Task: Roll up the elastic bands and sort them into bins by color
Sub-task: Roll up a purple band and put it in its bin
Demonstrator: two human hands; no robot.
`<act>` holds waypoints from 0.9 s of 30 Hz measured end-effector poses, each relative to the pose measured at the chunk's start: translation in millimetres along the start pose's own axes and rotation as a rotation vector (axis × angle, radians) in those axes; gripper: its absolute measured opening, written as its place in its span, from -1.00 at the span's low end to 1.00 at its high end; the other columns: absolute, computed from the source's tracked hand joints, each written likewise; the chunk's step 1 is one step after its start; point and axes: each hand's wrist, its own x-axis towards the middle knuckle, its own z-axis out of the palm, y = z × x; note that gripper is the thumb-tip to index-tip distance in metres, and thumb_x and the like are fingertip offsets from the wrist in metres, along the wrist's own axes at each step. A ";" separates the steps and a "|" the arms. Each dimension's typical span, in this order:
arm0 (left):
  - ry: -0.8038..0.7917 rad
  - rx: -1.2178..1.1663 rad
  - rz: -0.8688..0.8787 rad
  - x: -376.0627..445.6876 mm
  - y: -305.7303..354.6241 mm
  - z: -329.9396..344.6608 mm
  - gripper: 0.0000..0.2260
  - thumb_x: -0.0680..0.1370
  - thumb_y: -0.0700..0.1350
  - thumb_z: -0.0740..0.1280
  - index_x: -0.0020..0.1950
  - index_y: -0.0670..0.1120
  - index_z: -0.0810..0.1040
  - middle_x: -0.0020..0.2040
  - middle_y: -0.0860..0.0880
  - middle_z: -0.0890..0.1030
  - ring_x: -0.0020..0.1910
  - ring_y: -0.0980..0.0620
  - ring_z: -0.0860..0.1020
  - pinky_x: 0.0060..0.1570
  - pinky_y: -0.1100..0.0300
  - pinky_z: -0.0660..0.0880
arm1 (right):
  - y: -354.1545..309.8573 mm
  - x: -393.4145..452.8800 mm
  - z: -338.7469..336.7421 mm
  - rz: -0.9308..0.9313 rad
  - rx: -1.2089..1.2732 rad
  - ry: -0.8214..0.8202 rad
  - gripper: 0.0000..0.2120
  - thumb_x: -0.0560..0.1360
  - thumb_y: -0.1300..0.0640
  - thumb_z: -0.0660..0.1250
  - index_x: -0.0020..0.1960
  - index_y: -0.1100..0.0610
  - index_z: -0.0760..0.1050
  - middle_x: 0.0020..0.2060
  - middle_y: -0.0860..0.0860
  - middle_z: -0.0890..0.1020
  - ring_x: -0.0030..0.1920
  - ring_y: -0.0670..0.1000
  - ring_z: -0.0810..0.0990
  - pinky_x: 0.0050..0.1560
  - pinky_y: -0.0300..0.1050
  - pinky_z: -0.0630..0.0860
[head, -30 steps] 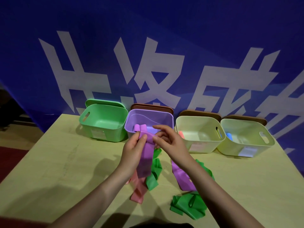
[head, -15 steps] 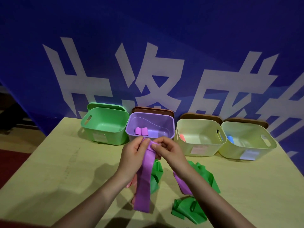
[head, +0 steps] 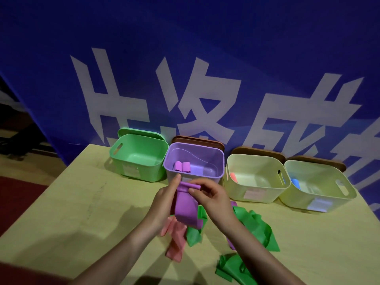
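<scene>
A blue banner (head: 205,58) with large white characters hangs behind the tabletop's (head: 72,212) far edge.

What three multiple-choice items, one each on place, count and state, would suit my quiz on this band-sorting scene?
1. Where do the rolled purple bands lie?
A. green plastic bin
B. purple plastic bin
C. on the table

2. How many open plastic bins stand in the row?
A. three
B. four
C. five

3. What is the long purple elastic band doing?
A. hanging from both hands
B. lying flat
C. sitting in a bin

Key: B, the rolls sit inside the purple plastic bin; B, four stand side by side; A, the left hand and right hand pinch its top.
</scene>
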 end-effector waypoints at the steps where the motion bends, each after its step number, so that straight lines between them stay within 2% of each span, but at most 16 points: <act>1: -0.002 -0.012 -0.012 -0.2 -0.7 -2.0 -0.56 0.37 0.31 0.33 -0.21 -0.09 0.62 -0.25 -0.16 0.58 -0.24 -0.06 0.55 -0.26 0.16 0.40 | 1.9 -0.6 0.5 -0.045 -0.050 0.007 -0.75 0.44 0.36 0.41 -0.08 0.00 0.62 -0.15 -0.05 0.67 -0.08 -0.08 0.62 -0.01 -0.19 0.53; 4: -0.036 -0.084 0.016 -3.0 -1.5 -5.5 -0.69 0.54 0.08 0.29 -0.09 -0.16 0.62 -0.24 -0.14 0.63 -0.28 -0.01 0.59 -0.33 0.25 0.47 | 4.6 0.0 0.7 -0.209 -0.225 -0.008 -0.79 0.44 0.29 0.39 -0.03 0.04 0.67 -0.14 -0.01 0.64 -0.08 -0.09 0.59 -0.04 -0.29 0.47; 7: -0.112 -0.197 0.026 -8.2 -1.2 -8.8 -0.76 0.59 -0.12 0.23 0.00 -0.23 0.63 -0.18 -0.15 0.67 -0.28 0.04 0.63 -0.35 0.28 0.51 | 3.2 2.8 0.0 -0.283 -0.294 -0.059 -0.79 0.45 0.23 0.34 0.02 0.07 0.67 -0.13 -0.02 0.62 -0.06 -0.09 0.57 -0.05 -0.27 0.47; 9: -0.136 -0.229 0.030 -8.4 -0.8 -12.5 -0.76 0.59 -0.15 0.22 0.03 -0.26 0.63 -0.11 -0.19 0.68 -0.22 0.01 0.63 -0.29 0.28 0.53 | 1.3 3.5 -1.5 -0.265 -0.274 -0.107 -0.75 0.45 0.21 0.29 0.04 0.02 0.66 -0.10 0.00 0.62 -0.02 -0.05 0.58 0.00 -0.18 0.51; 11: -0.131 -0.250 0.028 -7.4 -1.5 -14.5 -0.77 0.59 -0.18 0.22 0.04 -0.29 0.62 -0.09 -0.21 0.67 -0.19 0.00 0.63 -0.26 0.27 0.53 | -0.2 2.8 -4.7 -0.203 -0.229 -0.176 -0.65 0.44 0.29 0.23 0.09 -0.01 0.63 -0.04 0.06 0.61 0.04 0.02 0.57 0.08 -0.10 0.52; 13: -0.114 -0.277 0.036 -9.4 -1.8 -12.7 -0.82 0.59 -0.25 0.22 -0.02 -0.30 0.59 -0.17 -0.19 0.65 -0.26 0.02 0.62 -0.28 0.28 0.54 | -0.9 1.9 -8.0 -0.139 -0.180 -0.224 -0.57 0.40 0.34 0.17 0.10 0.01 0.62 -0.01 0.11 0.60 0.09 0.05 0.56 0.13 -0.11 0.50; 15: -0.094 -0.248 0.061 -10.7 -4.5 -10.6 -0.87 0.58 -0.31 0.22 -0.08 -0.27 0.56 -0.24 -0.15 0.62 -0.31 0.06 0.61 -0.31 0.28 0.55 | -2.3 1.5 -8.0 -0.068 -0.127 -0.197 -0.65 0.46 0.30 0.18 0.10 0.03 0.61 0.01 0.05 0.62 0.09 -0.03 0.57 0.12 -0.19 0.49; 18: -0.071 -0.103 0.119 -10.1 -8.4 -8.9 -0.90 0.57 -0.32 0.24 -0.07 -0.22 0.54 -0.25 -0.11 0.64 -0.30 0.05 0.61 -0.27 0.25 0.55 | -2.8 1.2 -4.5 0.078 -0.009 -0.100 -0.81 0.56 0.26 0.29 0.11 0.07 0.58 -0.11 -0.05 0.62 -0.11 -0.20 0.58 -0.04 -0.29 0.49; 21: -0.004 0.039 0.234 -8.1 -9.6 -7.7 -0.90 0.56 -0.32 0.28 -0.14 -0.20 0.51 -0.34 -0.02 0.60 -0.36 0.15 0.55 -0.34 0.35 0.46 | 1.5 1.9 -3.7 0.142 -0.013 -0.081 -0.92 0.52 0.26 0.36 -0.05 0.12 0.61 -0.27 -0.07 0.62 -0.25 -0.15 0.57 -0.18 -0.22 0.49; 25: 0.024 0.190 0.351 -7.1 -13.8 -3.0 -0.86 0.54 -0.30 0.32 -0.21 -0.14 0.48 -0.40 0.04 0.58 -0.39 0.19 0.51 -0.36 0.34 0.39 | 5.0 0.1 -6.8 0.150 -0.042 -0.047 -0.87 0.51 0.28 0.36 -0.19 0.14 0.57 -0.46 -0.10 0.55 -0.42 -0.13 0.47 -0.31 -0.24 0.41; 27: 0.021 0.137 0.352 -6.5 -14.5 0.0 -0.89 0.54 -0.29 0.32 -0.18 -0.17 0.51 -0.37 0.02 0.60 -0.36 0.15 0.52 -0.34 0.32 0.42 | 2.3 -0.8 -7.6 0.129 -0.055 -0.046 -0.84 0.52 0.29 0.35 -0.21 0.12 0.55 -0.51 -0.11 0.51 -0.46 -0.16 0.43 -0.36 -0.29 0.38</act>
